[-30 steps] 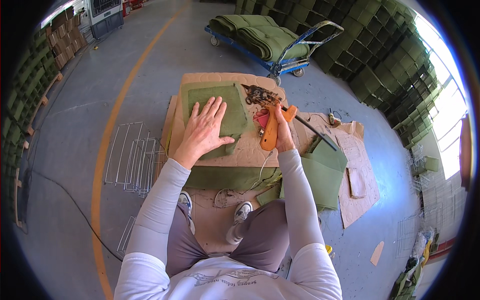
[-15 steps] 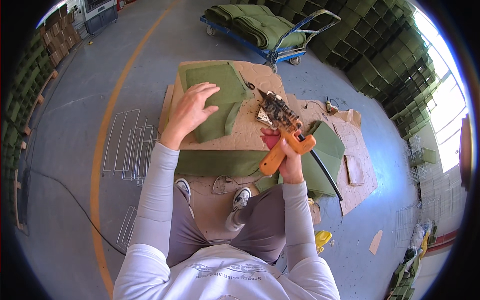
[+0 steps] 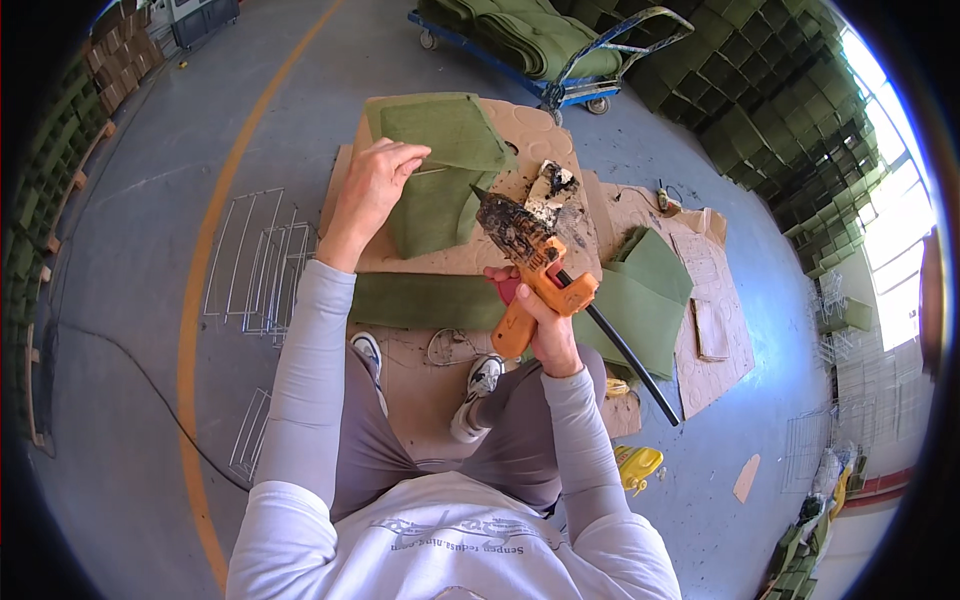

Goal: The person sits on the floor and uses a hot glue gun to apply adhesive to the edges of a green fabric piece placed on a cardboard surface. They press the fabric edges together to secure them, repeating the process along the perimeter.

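My right hand (image 3: 545, 325) grips an orange hot glue gun (image 3: 545, 275), its front half caked with dark residue. A black glue stick (image 3: 635, 350) sticks out of its back. The gun's dark tip points up and left, by the right edge of a green felt piece (image 3: 435, 215). My left hand (image 3: 375, 190) is over the felt's left side, thumb and fingers pinched together. What they hold, if anything, is hard to see; a thin pale line shows on the felt just below the fingertips.
Under the felt is a cardboard-topped work surface (image 3: 530, 130) with a glue-stained white block (image 3: 550, 190). More green felt (image 3: 650, 300) lies on cardboard at right. Wire racks (image 3: 265, 265) stand left, a yellow bottle (image 3: 637, 465) lower right. A blue cart (image 3: 540, 85) carries folded felt behind.
My left hand has gone from spread fingers to a pinch. The glue gun has come off the white block and moved left, its tip now beside the felt. The view has shifted slightly.
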`<action>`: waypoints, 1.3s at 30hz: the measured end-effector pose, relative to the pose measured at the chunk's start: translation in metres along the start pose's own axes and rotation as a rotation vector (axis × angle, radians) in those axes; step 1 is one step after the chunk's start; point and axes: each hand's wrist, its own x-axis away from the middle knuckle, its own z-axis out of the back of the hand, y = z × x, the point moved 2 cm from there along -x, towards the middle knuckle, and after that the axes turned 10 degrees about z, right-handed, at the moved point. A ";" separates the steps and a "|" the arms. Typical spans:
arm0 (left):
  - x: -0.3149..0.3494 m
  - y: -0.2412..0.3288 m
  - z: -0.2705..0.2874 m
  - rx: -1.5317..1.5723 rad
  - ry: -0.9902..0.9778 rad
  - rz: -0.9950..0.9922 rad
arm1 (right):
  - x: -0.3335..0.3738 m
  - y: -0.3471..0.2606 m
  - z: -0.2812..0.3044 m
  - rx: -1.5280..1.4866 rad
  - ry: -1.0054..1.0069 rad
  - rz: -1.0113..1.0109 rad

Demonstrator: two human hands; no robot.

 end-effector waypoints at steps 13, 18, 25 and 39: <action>-0.006 0.000 -0.009 0.255 0.165 0.134 | -0.020 0.004 0.017 0.059 0.106 0.044; -0.011 -0.004 -0.016 0.341 0.234 0.145 | -0.025 0.005 0.017 0.073 0.135 0.059; -0.014 0.006 -0.016 0.308 0.220 0.223 | -0.030 0.003 0.019 0.086 0.164 0.102; -0.016 -0.003 -0.021 0.309 0.308 0.181 | -0.031 0.002 0.009 0.132 0.189 0.124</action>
